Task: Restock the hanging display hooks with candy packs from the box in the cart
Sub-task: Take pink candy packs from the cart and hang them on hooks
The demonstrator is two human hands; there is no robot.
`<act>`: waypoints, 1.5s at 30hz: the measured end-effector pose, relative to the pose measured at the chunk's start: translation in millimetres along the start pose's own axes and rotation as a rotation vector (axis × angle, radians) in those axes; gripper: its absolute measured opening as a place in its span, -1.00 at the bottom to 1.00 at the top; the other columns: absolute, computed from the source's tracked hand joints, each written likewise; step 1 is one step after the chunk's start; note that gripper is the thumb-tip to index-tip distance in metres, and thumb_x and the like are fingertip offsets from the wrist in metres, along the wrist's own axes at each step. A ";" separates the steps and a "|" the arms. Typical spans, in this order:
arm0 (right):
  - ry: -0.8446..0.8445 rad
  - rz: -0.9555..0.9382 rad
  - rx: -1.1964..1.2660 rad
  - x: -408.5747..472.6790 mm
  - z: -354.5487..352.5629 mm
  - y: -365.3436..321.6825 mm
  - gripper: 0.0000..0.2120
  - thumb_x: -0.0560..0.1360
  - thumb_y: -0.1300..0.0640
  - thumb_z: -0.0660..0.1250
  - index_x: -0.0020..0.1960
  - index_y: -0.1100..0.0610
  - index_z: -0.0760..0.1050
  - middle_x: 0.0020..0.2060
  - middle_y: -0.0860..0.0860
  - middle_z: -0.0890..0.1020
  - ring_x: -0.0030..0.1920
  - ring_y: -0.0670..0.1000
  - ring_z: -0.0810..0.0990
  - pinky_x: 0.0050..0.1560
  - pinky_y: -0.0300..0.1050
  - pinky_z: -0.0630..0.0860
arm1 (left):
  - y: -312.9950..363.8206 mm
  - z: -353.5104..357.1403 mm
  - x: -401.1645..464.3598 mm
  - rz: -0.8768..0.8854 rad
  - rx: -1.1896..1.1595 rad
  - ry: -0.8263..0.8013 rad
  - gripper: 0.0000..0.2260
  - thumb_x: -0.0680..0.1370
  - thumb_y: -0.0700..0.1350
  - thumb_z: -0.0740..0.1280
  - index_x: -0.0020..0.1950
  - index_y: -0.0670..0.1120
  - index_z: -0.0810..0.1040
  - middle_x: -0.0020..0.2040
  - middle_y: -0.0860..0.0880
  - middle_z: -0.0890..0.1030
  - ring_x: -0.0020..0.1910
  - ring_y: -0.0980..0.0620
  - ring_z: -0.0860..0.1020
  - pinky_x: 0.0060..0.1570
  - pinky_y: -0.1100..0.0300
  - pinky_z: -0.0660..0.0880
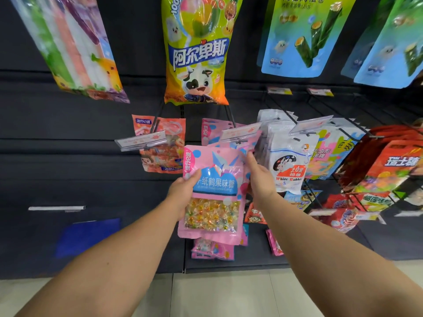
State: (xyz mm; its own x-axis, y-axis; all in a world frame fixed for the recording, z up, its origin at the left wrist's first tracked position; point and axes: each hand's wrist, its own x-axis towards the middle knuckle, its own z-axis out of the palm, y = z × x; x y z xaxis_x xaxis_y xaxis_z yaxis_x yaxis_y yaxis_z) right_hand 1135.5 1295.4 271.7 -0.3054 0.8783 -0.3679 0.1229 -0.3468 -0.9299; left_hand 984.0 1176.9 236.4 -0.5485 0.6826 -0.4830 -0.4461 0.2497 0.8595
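Candy pack [214,193] hides left hand [184,191] fingers and hook.

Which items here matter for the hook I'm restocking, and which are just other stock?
In the job:
pink candy pack, gripped by left hand
right hand on its right edge
matching pink packs on hook

Other stock:
White Rabbit packs
yellow cow bag
red packs

The held pack [214,193] sits before its hook's price tag [240,132]. Left hand [183,191] is on the pack's left edge, right hand [259,177] at its right. White Rabbit packs [287,165] hang right of it.
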 end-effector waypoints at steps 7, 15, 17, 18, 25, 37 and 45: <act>0.084 -0.089 -0.060 1.3 -15.2 -15.3 -0.57 0.49 -0.21 0.38 0.04 0.16 0.49 -0.25 0.03 0.54 -0.39 -0.03 0.48 -0.44 -0.15 0.44 | -1.0 25.9 9.1 0.012 0.053 0.024 -0.13 0.06 0.47 0.52 0.23 0.00 0.60 0.16 -0.05 0.70 0.14 -0.16 0.67 0.22 -0.21 0.57; 0.209 -0.091 -0.109 16.6 -10.4 -24.3 -0.58 0.38 -0.22 0.46 0.01 0.09 0.53 -0.11 0.02 0.67 -0.13 0.04 0.68 -0.20 0.00 0.66 | 1.4 41.6 7.4 0.007 0.017 -0.004 -0.12 0.04 0.46 0.51 0.22 -0.02 0.59 0.16 -0.07 0.69 0.14 -0.17 0.66 0.22 -0.21 0.56; 0.210 -0.092 -0.104 17.8 -9.7 -26.1 -0.56 0.39 -0.22 0.46 0.05 0.10 0.53 -0.09 0.02 0.67 -0.11 0.04 0.69 -0.07 0.09 0.67 | 4.2 45.0 5.7 0.009 0.019 -0.004 -0.12 0.04 0.45 0.51 0.22 -0.02 0.59 0.16 -0.08 0.69 0.13 -0.17 0.66 0.22 -0.20 0.57; 0.215 -0.093 -0.110 18.1 -9.9 -27.5 -0.55 0.40 -0.21 0.45 0.07 0.11 0.52 -0.08 0.02 0.66 -0.11 0.03 0.68 -0.06 0.07 0.67 | 6.1 46.9 4.2 0.008 0.015 -0.010 -0.13 0.04 0.44 0.51 0.22 -0.02 0.59 0.16 -0.07 0.70 0.12 -0.16 0.67 0.20 -0.19 0.58; 0.228 -0.064 -0.152 24.3 -7.4 -32.5 -0.52 0.45 -0.20 0.42 0.17 0.13 0.48 0.00 0.04 0.64 -0.08 0.02 0.65 -0.09 -0.01 0.65 | 7.1 48.4 17.7 -0.023 0.115 0.033 -0.08 0.05 0.48 0.44 0.26 -0.03 0.56 0.17 -0.07 0.67 0.12 -0.15 0.66 0.20 -0.17 0.58; 0.329 -0.145 -0.436 12.7 35.0 5.4 -0.58 0.45 -0.08 0.44 0.17 0.13 0.43 0.13 0.12 0.57 0.18 0.20 0.56 0.23 0.08 0.48 | 21.0 6.5 -8.9 0.192 0.991 0.259 -0.28 0.55 0.30 0.33 0.61 0.02 0.24 0.56 -0.09 0.33 0.52 -0.19 0.30 0.45 -0.11 0.34; -0.293 -0.349 -1.268 -59.7 170.2 27.6 -0.40 0.53 -0.14 0.32 0.50 -0.04 0.25 0.40 0.12 0.39 0.41 0.21 0.34 0.36 0.07 0.35 | 26.3 -128.8 -55.0 0.105 1.342 0.316 -0.34 0.60 0.27 0.27 0.61 0.03 0.20 0.59 -0.07 0.28 0.55 -0.16 0.24 0.47 -0.04 0.23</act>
State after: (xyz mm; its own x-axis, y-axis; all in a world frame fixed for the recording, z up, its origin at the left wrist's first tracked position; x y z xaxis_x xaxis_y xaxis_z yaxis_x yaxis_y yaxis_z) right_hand 996.4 1177.4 267.7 -0.6691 0.7001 -0.2492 0.7310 0.5597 -0.3904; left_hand 911.4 1057.5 264.0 -0.7526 0.6013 -0.2685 0.5241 0.7938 0.3086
